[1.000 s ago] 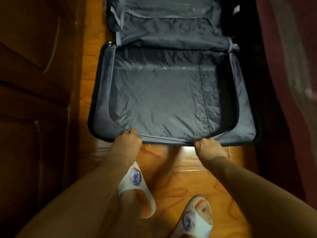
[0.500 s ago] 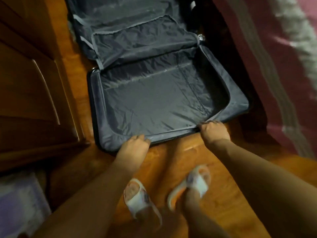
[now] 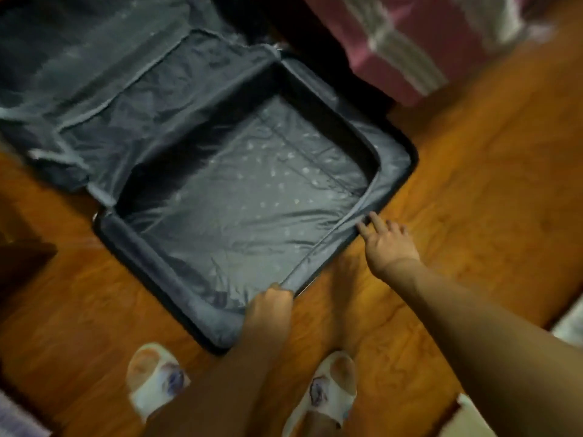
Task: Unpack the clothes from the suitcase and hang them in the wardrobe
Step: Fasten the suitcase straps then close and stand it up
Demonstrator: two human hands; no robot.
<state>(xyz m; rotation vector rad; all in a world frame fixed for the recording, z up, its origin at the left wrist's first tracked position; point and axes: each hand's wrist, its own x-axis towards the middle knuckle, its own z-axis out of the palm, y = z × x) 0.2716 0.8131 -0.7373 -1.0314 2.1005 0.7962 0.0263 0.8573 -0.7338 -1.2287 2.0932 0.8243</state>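
A dark suitcase (image 3: 132,247) lies open on the wooden floor, turned at an angle, its grey lining bare with no clothes in it. Its second half (image 3: 104,67) spreads out toward the upper left. My left hand (image 3: 271,307) grips the near rim of the suitcase, fingers curled over the lining edge. My right hand (image 3: 388,241) is at the rim's right corner with its fingers straight, the fingertips touching the edge. The wardrobe is not in view.
A pink and white bedcover (image 3: 419,42) hangs at the upper right, close to the suitcase. My feet in white slippers (image 3: 157,380) stand just in front of the case. A dark wooden piece (image 3: 19,257) sits at the left edge.
The view has swung left and the suitcase now sits rotated. My right hand has let go of the rim and straightened its fingers. My left hand still holds the rim.
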